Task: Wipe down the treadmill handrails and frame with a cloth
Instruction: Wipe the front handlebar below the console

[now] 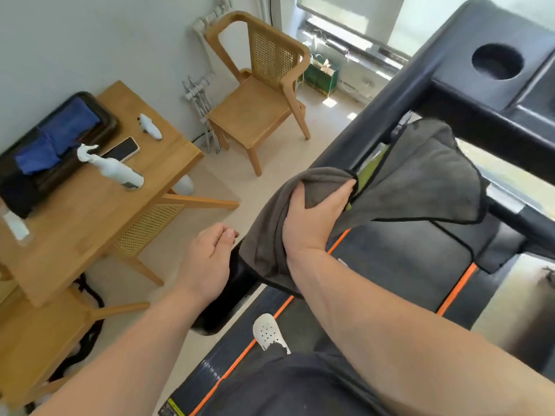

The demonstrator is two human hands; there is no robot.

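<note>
A grey cloth (420, 181) with black edging is draped over the black left handrail (372, 124) of the treadmill. My right hand (315, 217) grips the cloth around the rail, thumb on the near side. My left hand (210, 256) hovers just left of the rail's lower end, fingers loosely curled, holding nothing. The black console (495, 64) with a round cup hole sits at the top right. The belt deck (390, 280) with orange stripes runs below.
A wooden table (99, 211) at the left carries a white spray bottle (117, 169), a phone (121, 150) and a dark tray (45, 139) with blue cloth. A wooden chair (258, 94) stands beyond it. My white shoe (268, 331) rests on the deck.
</note>
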